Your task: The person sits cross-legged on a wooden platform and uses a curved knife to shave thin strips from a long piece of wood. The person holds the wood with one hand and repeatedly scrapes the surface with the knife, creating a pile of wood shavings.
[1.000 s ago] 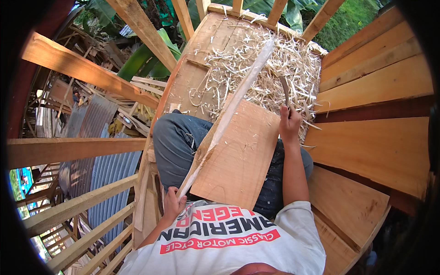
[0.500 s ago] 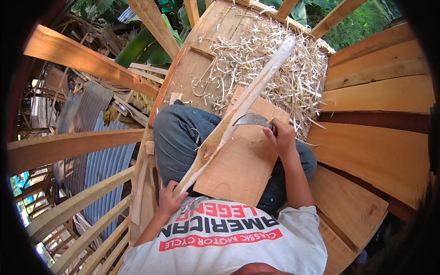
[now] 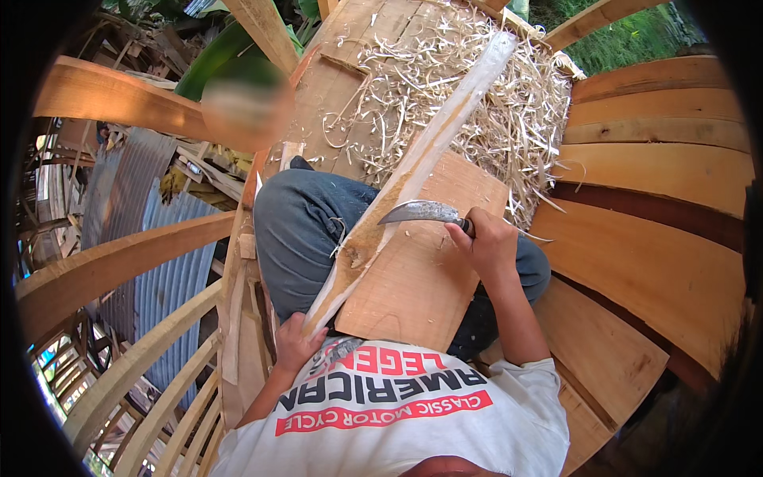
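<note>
My left hand (image 3: 297, 340) is closed round the near end of a long pale wooden pole (image 3: 435, 143). The pole slants away from my waist to the far right, with a brown, rough patch along its upper face. In my right hand (image 3: 489, 242) is a knife with a curved blade (image 3: 421, 211), gripped by its dark handle. Its tip points left and lies over the pole, near the brown patch; whether the edge touches the wood I cannot tell. Below the knife, a flat wooden board (image 3: 413, 286) rests across my lap, partly under the pole.
Curled wood shavings (image 3: 509, 135) heap on the plank floor (image 3: 338, 99) beyond my knees. Curved plank walls rise on the right (image 3: 636, 230). Upright ribs (image 3: 135, 246) stand along the left, with corrugated metal sheets (image 3: 171, 278) outside them.
The knife has moved left and slightly toward me, its blade now farther across the pole. More of the pole's brown face shows. My left hand keeps its hold on the near end.
</note>
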